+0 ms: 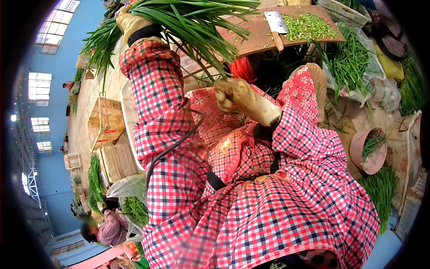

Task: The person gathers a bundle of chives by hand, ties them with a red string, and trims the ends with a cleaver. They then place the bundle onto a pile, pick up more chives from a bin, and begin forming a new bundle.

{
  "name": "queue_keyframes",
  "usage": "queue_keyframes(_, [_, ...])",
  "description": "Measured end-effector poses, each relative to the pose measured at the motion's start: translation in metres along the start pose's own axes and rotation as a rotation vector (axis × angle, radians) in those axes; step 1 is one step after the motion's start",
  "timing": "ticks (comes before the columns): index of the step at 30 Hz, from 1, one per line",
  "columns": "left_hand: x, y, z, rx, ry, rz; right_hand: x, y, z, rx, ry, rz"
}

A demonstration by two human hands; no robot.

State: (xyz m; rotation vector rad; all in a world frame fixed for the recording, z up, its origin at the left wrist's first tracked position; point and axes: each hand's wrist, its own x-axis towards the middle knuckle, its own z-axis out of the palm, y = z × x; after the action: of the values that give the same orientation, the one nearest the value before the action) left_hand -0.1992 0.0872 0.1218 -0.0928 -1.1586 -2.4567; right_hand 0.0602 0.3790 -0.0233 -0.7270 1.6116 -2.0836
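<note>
My left hand (131, 25), in a pale glove, is closed around a thick bundle of garlic chives (188, 22) held out at the upper left. The long green leaves fan to the right over a wooden board. In front of my lap, my gloved right hand (235, 99) is curled shut, palm side partly hidden. A few thin chive leaves (216, 71) hang from the bundle to its fingers, which appear to pinch their ends. Red string (242, 69) lies just beyond this hand, under the board's edge.
On the wooden board (251, 31) lie a cleaver (276, 24) and chopped green pieces (309, 28). A plastic bag of chives (351, 62) and a pink bucket (368, 151) stand at right. A wooden crate (106, 121) is at left. Another person (112, 227) sits at lower left.
</note>
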Motion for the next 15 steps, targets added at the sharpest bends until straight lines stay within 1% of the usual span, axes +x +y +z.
queue_keyframes(2, [0.003,0.004,-0.007,-0.01,0.002,0.008,-0.019,0.004,-0.01,-0.393,0.033,-0.132])
queue_keyframes(4, [0.019,0.009,-0.02,-0.054,0.01,0.004,-0.047,0.018,-0.025,-1.235,0.129,-0.644])
queue_keyframes(5, [0.029,0.01,-0.029,-0.082,0.014,0.004,-0.064,0.021,-0.034,-1.249,0.062,-0.572])
queue_keyframes(6, [0.022,0.016,-0.029,-0.139,0.021,0.0,-0.076,0.023,-0.041,-1.26,-0.006,-0.5])
queue_keyframes(7, [0.016,0.011,-0.022,-0.082,0.004,0.01,-0.081,0.017,-0.046,-1.277,-0.183,-0.165])
queue_keyframes(9, [-0.026,0.006,0.021,0.029,-0.03,0.03,-0.084,-0.025,-0.052,-1.235,-0.517,0.514])
queue_keyframes(11, [-0.019,0.006,0.014,0.04,-0.008,0.066,-0.069,-0.07,-0.043,-1.349,-0.427,0.578])
queue_keyframes(12, [-0.017,0.006,0.011,0.047,0.003,0.083,-0.064,-0.081,-0.04,-1.402,-0.381,0.608])
queue_keyframes(13, [-0.016,0.002,0.005,0.059,0.011,0.081,-0.074,-0.043,-0.05,-1.501,0.083,-0.219])
queue_keyframes(14, [-0.026,0.001,0.009,0.069,0.018,0.081,-0.054,-0.06,-0.041,-1.485,0.276,-0.431])
queue_keyframes(15, [-0.026,0.001,0.01,0.059,0.017,0.071,-0.036,-0.073,-0.032,-1.547,0.382,-0.522])
